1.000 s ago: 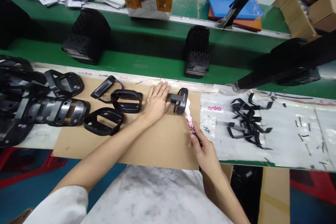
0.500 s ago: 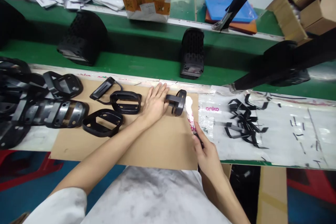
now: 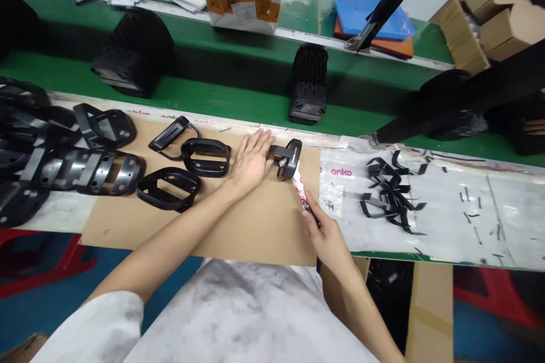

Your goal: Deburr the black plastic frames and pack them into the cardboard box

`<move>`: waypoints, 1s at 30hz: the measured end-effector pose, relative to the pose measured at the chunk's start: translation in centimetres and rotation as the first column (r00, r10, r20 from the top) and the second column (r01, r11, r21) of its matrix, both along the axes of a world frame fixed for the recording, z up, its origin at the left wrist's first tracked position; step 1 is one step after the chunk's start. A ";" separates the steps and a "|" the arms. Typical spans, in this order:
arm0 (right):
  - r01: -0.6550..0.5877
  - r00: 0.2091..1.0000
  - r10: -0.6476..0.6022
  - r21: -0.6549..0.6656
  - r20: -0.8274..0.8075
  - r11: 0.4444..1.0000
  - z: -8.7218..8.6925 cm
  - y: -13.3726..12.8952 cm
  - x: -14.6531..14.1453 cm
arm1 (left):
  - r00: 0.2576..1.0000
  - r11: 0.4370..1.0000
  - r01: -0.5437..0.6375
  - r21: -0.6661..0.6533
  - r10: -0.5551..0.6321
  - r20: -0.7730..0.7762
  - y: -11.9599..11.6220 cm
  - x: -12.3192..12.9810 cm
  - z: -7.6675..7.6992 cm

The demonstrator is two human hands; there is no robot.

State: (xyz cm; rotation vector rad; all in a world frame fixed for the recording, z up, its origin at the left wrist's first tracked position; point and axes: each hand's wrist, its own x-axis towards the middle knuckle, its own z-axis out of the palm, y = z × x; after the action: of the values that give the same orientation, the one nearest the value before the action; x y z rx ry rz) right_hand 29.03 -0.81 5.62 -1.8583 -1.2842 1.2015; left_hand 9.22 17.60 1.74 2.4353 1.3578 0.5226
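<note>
My left hand (image 3: pixel 252 162) rests palm down on a brown cardboard sheet (image 3: pixel 251 221), its thumb against the stem of a black plastic part (image 3: pixel 286 157) standing on its side. My right hand (image 3: pixel 326 232) pinches a white tube with pink print (image 3: pixel 301 190), whose upper end reaches the lower edge of that part. A black moulded loop frame (image 3: pixel 206 157) lies left of my left hand. Another loop frame (image 3: pixel 168 189) lies nearer me.
A heap of black parts with metal bands (image 3: pixel 93 173) lies at the left. A plastic sheet (image 3: pixel 511 204) with black strips (image 3: pixel 394 193) lies on the right. Beyond the bench edge, perforated black moulded pieces (image 3: pixel 309 84) stand on a green shelf. Black rods (image 3: pixel 460 102) cross the upper right.
The tube's upper end has tilted left, from beside the black part to its lower edge. My left hand and the part stay together. The whole view has shifted slightly.
</note>
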 end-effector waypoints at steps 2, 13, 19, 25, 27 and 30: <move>0.001 1.000 -0.002 -0.014 -0.031 1.000 0.0 0.1 0.6 | 1.000 1.000 -0.001 -0.015 0.001 0.020 0.2 -0.1 0.0; -0.100 0.940 0.072 0.066 0.334 0.993 0.1 0.3 2.7 | 0.781 0.905 0.030 -0.424 0.244 0.575 -2.1 0.4 5.7; -0.132 0.910 0.037 0.204 0.412 0.970 -0.4 1.7 2.5 | 0.631 0.879 0.101 -0.466 0.306 0.713 -3.6 1.3 9.0; -0.078 0.993 0.110 0.462 -0.043 0.884 3.2 4.4 -0.1 | 0.591 0.739 0.257 -0.623 0.390 0.706 -4.0 2.4 9.9; -0.026 0.955 0.162 0.473 -0.249 0.881 4.3 5.5 -1.1 | 0.604 0.676 0.362 -0.641 0.354 0.714 -4.6 2.2 10.6; 0.070 0.905 0.140 0.467 -0.401 0.881 5.4 7.0 -2.0 | 0.575 0.551 0.537 -0.639 0.316 0.755 -5.7 0.9 11.6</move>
State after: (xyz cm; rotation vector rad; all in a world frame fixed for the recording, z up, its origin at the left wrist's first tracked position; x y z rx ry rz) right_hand 27.08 6.18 11.03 -1.1460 -1.2243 1.1056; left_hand 10.15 11.94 13.31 1.1409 0.6814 0.6377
